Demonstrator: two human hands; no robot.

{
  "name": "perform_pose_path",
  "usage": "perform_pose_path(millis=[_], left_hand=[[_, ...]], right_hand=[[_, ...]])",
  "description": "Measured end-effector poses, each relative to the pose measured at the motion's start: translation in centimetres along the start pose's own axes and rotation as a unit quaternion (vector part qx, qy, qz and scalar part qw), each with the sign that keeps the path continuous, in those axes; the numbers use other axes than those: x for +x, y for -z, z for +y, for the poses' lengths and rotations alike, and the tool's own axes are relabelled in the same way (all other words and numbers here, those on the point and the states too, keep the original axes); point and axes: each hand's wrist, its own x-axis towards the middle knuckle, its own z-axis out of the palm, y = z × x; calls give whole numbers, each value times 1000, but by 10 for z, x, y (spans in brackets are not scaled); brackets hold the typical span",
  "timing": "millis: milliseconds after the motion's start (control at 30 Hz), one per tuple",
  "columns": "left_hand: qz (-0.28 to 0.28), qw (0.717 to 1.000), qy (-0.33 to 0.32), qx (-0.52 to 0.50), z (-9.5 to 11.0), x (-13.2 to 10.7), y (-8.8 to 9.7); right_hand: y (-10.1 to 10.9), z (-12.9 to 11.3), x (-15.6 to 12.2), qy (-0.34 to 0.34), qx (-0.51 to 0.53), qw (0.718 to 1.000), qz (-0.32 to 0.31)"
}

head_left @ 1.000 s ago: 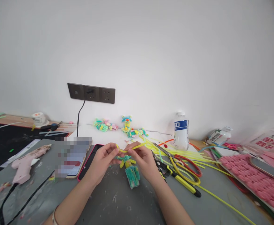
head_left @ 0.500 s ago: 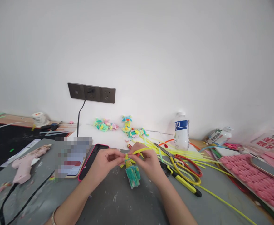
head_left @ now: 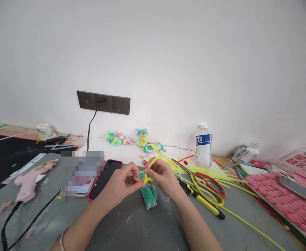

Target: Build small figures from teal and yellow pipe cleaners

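A small green and yellow figure made of bent strips point(head_left: 148, 193) lies on the grey mat point(head_left: 132, 230) in front of me. My left hand point(head_left: 121, 184) pinches its top from the left. My right hand point(head_left: 162, 176) pinches a thin yellow strip point(head_left: 154, 161) that curls over the figure's top. Both hands have their fingers closed and meet above the figure.
A pink-cased phone point(head_left: 104, 178) and a pink glue gun point(head_left: 29, 179) lie to the left. Yellow-handled pliers point(head_left: 204, 202), red-handled scissors point(head_left: 207, 181) and loose yellow strips point(head_left: 247, 223) lie to the right. A white bottle point(head_left: 203, 146), finished figures point(head_left: 142, 137) and a wall socket point(head_left: 103, 102) are behind.
The yellow strip was held straight between both hands; now it is bent round the figure's top, and the hands have come closer together.
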Motion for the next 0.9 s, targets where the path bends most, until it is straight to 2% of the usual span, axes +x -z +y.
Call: perform_pose_path(millis=[167, 400, 700, 900], left_hand=[[22, 999, -25, -12, 2, -2, -1], [117, 990, -68, -24, -1, 1, -2], [198, 978, -68, 16, -6, 3, 2], [186, 979, -51, 67, -7, 6, 2]], right_hand=[[0, -1, 0, -63, 45, 997, -8], [0, 4, 1, -73, 46, 996, -6], [-6, 1, -3, -41, 1, 999, -3], [-8, 0, -5, 4, -21, 999, 25]])
